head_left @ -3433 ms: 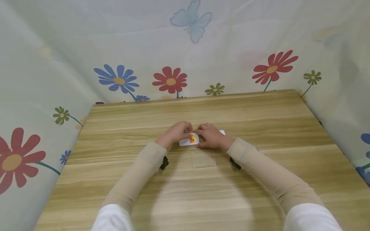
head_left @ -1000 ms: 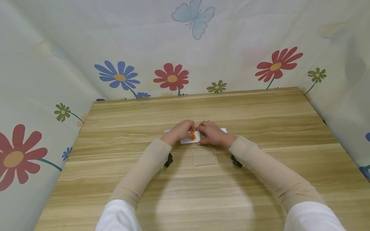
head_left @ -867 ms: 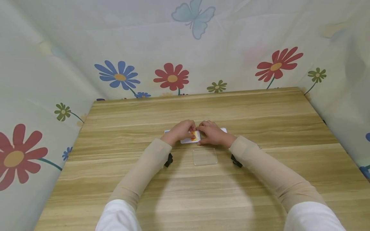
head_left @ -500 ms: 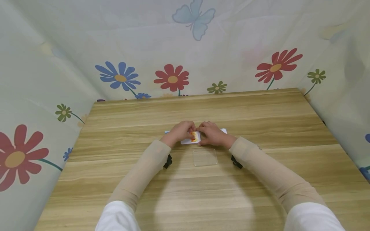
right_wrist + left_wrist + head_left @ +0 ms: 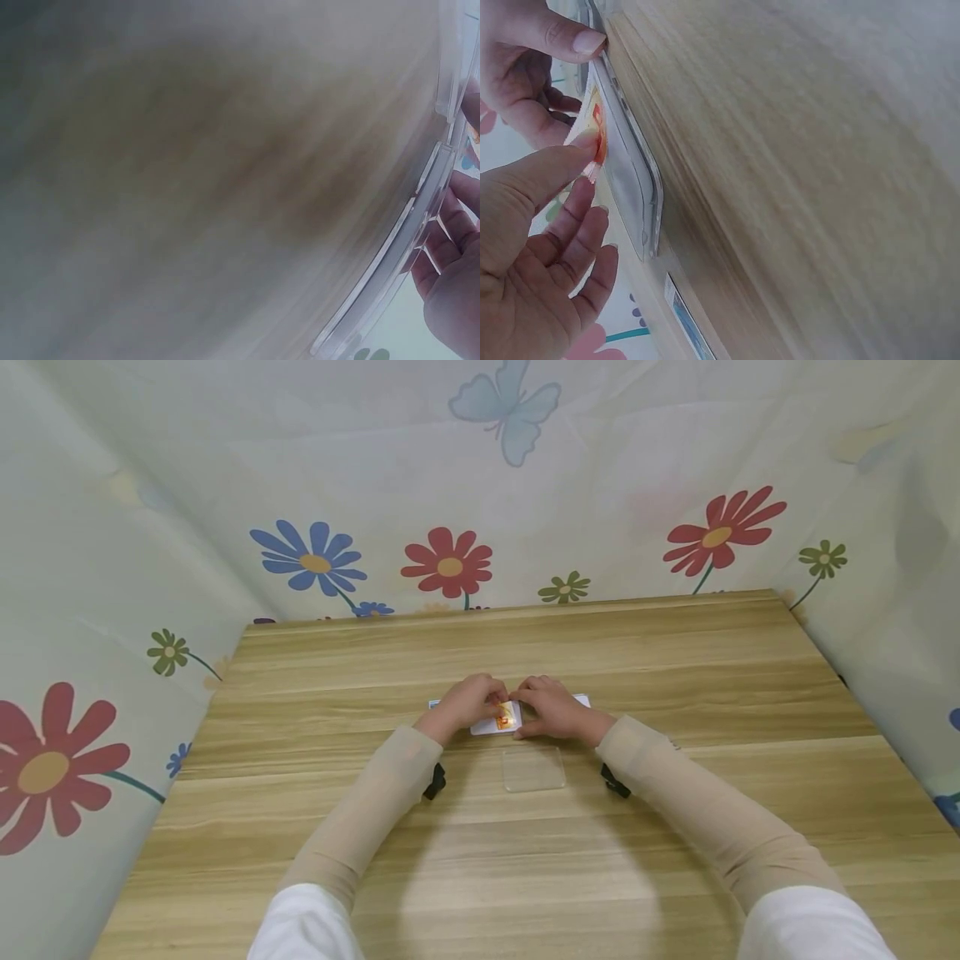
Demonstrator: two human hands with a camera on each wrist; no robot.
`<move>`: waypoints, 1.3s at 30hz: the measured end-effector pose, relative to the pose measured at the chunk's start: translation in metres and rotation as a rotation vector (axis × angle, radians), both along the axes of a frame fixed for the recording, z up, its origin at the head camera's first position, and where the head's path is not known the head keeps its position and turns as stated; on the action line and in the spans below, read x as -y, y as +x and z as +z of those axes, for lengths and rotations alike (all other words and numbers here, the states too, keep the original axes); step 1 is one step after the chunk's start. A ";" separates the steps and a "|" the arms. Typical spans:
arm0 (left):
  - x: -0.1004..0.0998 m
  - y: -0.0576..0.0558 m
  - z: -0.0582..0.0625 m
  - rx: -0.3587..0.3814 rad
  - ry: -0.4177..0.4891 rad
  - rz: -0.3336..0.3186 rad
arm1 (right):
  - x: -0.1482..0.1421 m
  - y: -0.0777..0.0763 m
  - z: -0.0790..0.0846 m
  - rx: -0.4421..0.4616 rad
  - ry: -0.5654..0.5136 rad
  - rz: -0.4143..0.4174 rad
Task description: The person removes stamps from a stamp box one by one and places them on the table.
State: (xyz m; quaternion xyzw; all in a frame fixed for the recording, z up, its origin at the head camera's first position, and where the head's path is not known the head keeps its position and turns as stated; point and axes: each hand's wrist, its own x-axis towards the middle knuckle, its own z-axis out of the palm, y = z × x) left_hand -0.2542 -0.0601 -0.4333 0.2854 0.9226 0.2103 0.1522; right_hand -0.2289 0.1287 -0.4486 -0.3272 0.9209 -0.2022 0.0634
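Note:
In the head view my left hand (image 5: 465,702) and right hand (image 5: 551,707) meet over a shallow clear plastic case (image 5: 649,187) with white contents, lying at mid-table. Between its thumb and fingertips, my left hand pinches a thin card with orange and yellow print (image 5: 506,717), tilted up from the case in the left wrist view. My right hand grips the case's right end, with its thumb on the near side; its fingers on the far side are partly hidden. Nearer the person lies a flat clear lid-like plate (image 5: 532,770), which neither hand touches.
A blue-printed card (image 5: 688,319) lies left of the case, mostly under my left hand in the head view. Past my right hand a white card-like piece (image 5: 582,700) shows. The wooden table (image 5: 525,877) meets a flower-printed cloth (image 5: 600,468) at its back and sides.
Compared with 3.4 seconds ago, my left hand has shifted slightly right, uncovering the blue-edged card. In the last second the hands hardly move; a little more of the orange print shows now.

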 end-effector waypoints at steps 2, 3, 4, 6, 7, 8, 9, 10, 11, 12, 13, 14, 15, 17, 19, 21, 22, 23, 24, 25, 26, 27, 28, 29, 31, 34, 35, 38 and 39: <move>0.001 0.000 0.000 -0.007 0.009 -0.001 | 0.000 0.000 0.000 0.002 -0.001 0.000; 0.001 0.001 -0.001 -0.006 0.014 0.001 | 0.000 0.000 0.000 0.003 -0.001 0.000; 0.002 0.001 -0.001 -0.003 0.021 0.003 | 0.000 0.001 0.000 0.005 -0.001 0.000; 0.003 0.001 -0.001 -0.003 0.040 0.000 | 0.000 0.001 0.000 0.011 -0.002 -0.003; 0.004 0.001 -0.002 -0.001 0.049 -0.001 | 0.000 0.001 0.001 0.014 -0.002 -0.004; 0.004 0.001 -0.002 0.000 0.057 -0.002 | 0.000 0.001 0.000 0.016 0.002 -0.006; 0.005 0.001 -0.002 0.000 0.065 -0.003 | 0.001 0.001 0.001 0.020 0.004 -0.008; 0.006 0.001 -0.002 -0.002 0.072 -0.005 | 0.001 0.001 0.001 0.019 0.007 -0.009; 0.007 0.001 -0.002 -0.005 0.078 -0.007 | 0.001 0.001 0.000 0.021 0.010 -0.011; 0.008 0.001 -0.002 -0.005 0.089 -0.007 | 0.001 0.001 0.000 0.023 0.012 -0.012; 0.008 0.001 -0.003 -0.010 0.098 -0.007 | 0.001 0.000 0.000 0.020 0.013 -0.011; 0.009 0.001 -0.003 -0.009 0.111 -0.005 | 0.001 0.000 -0.001 0.022 0.015 -0.012; 0.010 0.001 -0.004 -0.008 0.123 -0.004 | 0.001 0.000 -0.002 0.021 0.015 -0.010; 0.011 0.001 -0.005 -0.006 0.157 -0.004 | 0.001 0.000 -0.003 0.026 0.012 -0.012; 0.013 0.001 -0.007 -0.003 0.194 -0.008 | 0.001 -0.001 -0.003 0.021 0.014 -0.010; 0.015 0.001 -0.009 0.007 0.235 -0.010 | 0.001 0.000 -0.003 0.028 0.013 -0.012; 0.016 0.001 -0.010 0.008 0.257 -0.012 | 0.001 0.000 -0.004 0.034 0.013 -0.014; 0.017 0.001 -0.011 0.010 0.274 -0.013 | 0.002 0.000 -0.004 0.034 0.014 -0.014; 0.019 0.001 -0.012 0.013 0.290 -0.012 | 0.002 0.000 -0.004 0.035 0.016 -0.014; 0.020 0.002 -0.012 0.019 0.304 -0.008 | 0.002 0.000 -0.004 0.039 0.017 -0.016; 0.021 0.002 -0.013 0.026 0.317 -0.002 | 0.002 0.000 -0.004 0.043 0.016 -0.017; 0.022 0.003 -0.014 0.033 0.326 0.006 | 0.002 0.000 -0.004 0.043 0.016 -0.017; 0.023 0.003 -0.014 0.039 0.332 0.014 | 0.002 0.000 -0.003 0.041 0.017 -0.016; 0.023 0.004 -0.015 0.048 0.333 0.026 | 0.002 0.000 -0.003 0.041 0.016 -0.016; 0.024 0.004 -0.015 0.064 0.337 0.046 | 0.002 0.000 -0.002 0.036 0.012 -0.015; 0.025 0.005 -0.015 0.082 0.344 0.073 | 0.001 0.000 -0.002 0.036 0.003 -0.015; 0.026 0.005 -0.014 0.088 0.348 0.080 | 0.001 0.000 -0.002 0.036 0.001 -0.015; 0.026 0.007 -0.012 0.101 0.364 0.099 | 0.000 -0.001 -0.002 0.033 0.002 -0.017; 0.026 0.007 -0.012 0.105 0.368 0.103 | 0.000 -0.001 -0.002 0.031 0.005 -0.018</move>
